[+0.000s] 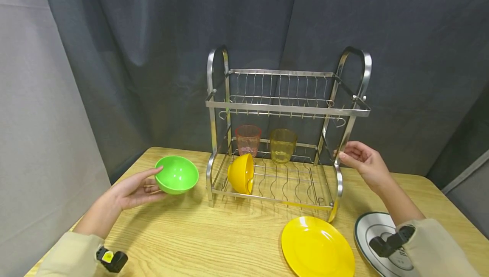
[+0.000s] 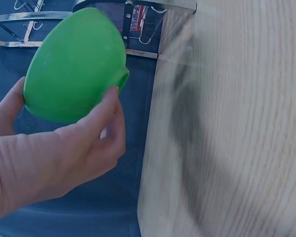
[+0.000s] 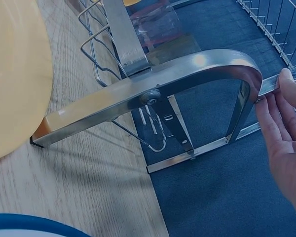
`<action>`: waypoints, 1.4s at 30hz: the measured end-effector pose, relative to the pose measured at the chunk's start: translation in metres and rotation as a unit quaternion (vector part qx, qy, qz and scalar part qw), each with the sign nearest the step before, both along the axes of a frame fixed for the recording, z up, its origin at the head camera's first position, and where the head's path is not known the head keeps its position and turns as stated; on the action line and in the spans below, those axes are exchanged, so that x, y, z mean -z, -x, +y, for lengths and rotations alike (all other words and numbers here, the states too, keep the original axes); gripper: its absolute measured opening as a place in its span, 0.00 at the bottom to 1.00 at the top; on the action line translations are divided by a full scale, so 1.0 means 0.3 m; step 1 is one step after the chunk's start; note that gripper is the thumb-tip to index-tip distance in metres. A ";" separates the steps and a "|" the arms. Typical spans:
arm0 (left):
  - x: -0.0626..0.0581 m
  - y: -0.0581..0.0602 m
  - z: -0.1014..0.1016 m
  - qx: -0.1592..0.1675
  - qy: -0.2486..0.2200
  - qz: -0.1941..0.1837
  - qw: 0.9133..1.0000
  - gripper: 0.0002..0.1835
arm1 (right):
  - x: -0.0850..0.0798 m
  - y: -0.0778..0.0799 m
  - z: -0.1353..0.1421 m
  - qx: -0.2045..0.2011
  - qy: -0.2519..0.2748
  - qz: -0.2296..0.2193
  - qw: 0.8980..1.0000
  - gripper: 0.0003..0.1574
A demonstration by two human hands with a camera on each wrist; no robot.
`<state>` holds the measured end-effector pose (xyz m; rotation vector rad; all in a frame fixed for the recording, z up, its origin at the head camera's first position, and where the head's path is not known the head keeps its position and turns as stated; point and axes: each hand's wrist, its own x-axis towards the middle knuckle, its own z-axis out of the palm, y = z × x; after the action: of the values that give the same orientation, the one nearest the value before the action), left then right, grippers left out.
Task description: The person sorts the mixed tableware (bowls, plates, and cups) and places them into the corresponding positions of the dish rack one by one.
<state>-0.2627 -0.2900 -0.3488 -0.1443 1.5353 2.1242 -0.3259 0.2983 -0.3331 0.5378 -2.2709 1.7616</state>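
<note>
My left hand (image 1: pixel 135 190) holds a green bowl (image 1: pixel 176 175) above the table, left of a two-tier metal dish rack (image 1: pixel 288 108). The thumb lies at the bowl's rim, while the fingers reach under to its foot, as the left wrist view shows on the green bowl (image 2: pixel 71 69). On the rack's right side, my right hand (image 1: pixel 364 164) pinches the upright between thumb and fingers; the right wrist view shows this grip on the metal frame (image 3: pixel 197 66). A yellow bowl (image 1: pixel 240 175) stands tilted on its side at the left of the lower tier.
Behind the yellow bowl, a pink cup (image 1: pixel 248 139) and a yellow cup (image 1: pixel 283 146) stand in the lower tier. A yellow plate (image 1: pixel 317 247) lies before the rack, and a white plate with a dark rim (image 1: pixel 368 232) lies right of it, partly under my sleeve.
</note>
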 end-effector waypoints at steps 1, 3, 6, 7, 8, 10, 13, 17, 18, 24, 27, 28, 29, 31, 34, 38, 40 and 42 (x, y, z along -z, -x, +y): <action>-0.002 -0.001 0.004 -0.004 0.007 0.002 1.000 0.30 | 0.000 0.000 0.000 0.001 -0.001 0.001 1.000 0.12; -0.006 -0.005 0.014 -0.019 0.032 0.008 0.999 0.35 | 0.000 -0.001 0.000 0.005 -0.007 0.003 1.000 0.12; -0.013 -0.014 0.030 -0.030 0.070 0.019 0.997 0.42 | -0.002 -0.002 -0.001 0.020 -0.026 0.003 0.999 0.12; -0.015 -0.017 0.034 -0.032 0.078 0.025 0.996 0.43 | -0.002 -0.003 -0.001 0.024 -0.032 0.003 0.999 0.12; -0.018 -0.020 0.038 -0.033 0.093 0.034 0.995 0.42 | -0.003 -0.004 0.000 0.028 -0.036 0.002 0.999 0.11; -0.022 -0.025 0.038 -0.023 0.124 0.055 0.990 0.42 | -0.003 -0.005 0.000 0.031 -0.039 -0.001 0.999 0.11; -0.026 -0.030 0.038 -0.014 0.180 0.088 0.980 0.41 | -0.002 -0.007 0.001 0.025 -0.030 -0.005 0.999 0.12; -0.030 -0.036 0.044 -0.010 0.230 0.110 0.967 0.42 | -0.001 -0.008 0.003 0.020 -0.024 -0.008 0.999 0.12; -0.033 -0.038 0.046 -0.012 0.237 0.110 0.965 0.42 | -0.001 -0.008 0.003 0.018 -0.021 -0.009 1.000 0.12; -0.038 -0.046 0.058 -0.016 0.255 0.110 0.961 0.40 | 0.002 -0.008 0.000 0.005 0.002 -0.011 1.000 0.13; -0.039 -0.050 0.061 -0.013 0.257 0.109 0.960 0.40 | 0.002 -0.007 -0.002 0.000 0.011 -0.009 1.000 0.13; -0.039 -0.050 0.061 -0.011 0.257 0.110 0.960 0.40 | 0.003 -0.007 -0.003 0.000 0.011 -0.007 1.000 0.13; -0.039 -0.051 0.062 -0.010 0.257 0.108 0.960 0.39 | 0.003 -0.006 -0.003 -0.001 0.012 -0.006 1.000 0.13; -0.041 -0.051 0.062 -0.007 0.255 0.107 0.961 0.38 | 0.003 -0.006 -0.004 -0.002 0.015 -0.006 1.000 0.13; -0.042 -0.050 0.060 0.000 0.248 0.108 0.963 0.33 | 0.002 -0.005 -0.003 0.002 0.010 -0.005 1.000 0.13; -0.040 -0.052 0.058 0.009 0.225 0.114 0.968 0.29 | 0.003 -0.002 0.000 0.008 0.000 -0.003 1.000 0.13; -0.040 -0.054 0.060 0.005 0.204 0.115 0.972 0.26 | 0.005 -0.002 0.000 0.008 0.000 -0.002 1.000 0.13; -0.043 -0.056 0.062 -0.003 0.179 0.109 0.978 0.18 | 0.006 -0.002 0.000 0.005 0.005 -0.003 1.000 0.13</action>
<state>-0.2459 -0.2715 -0.3358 -0.0384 2.0398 1.8985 -0.3252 0.2983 -0.3350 0.5196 -2.2647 1.7711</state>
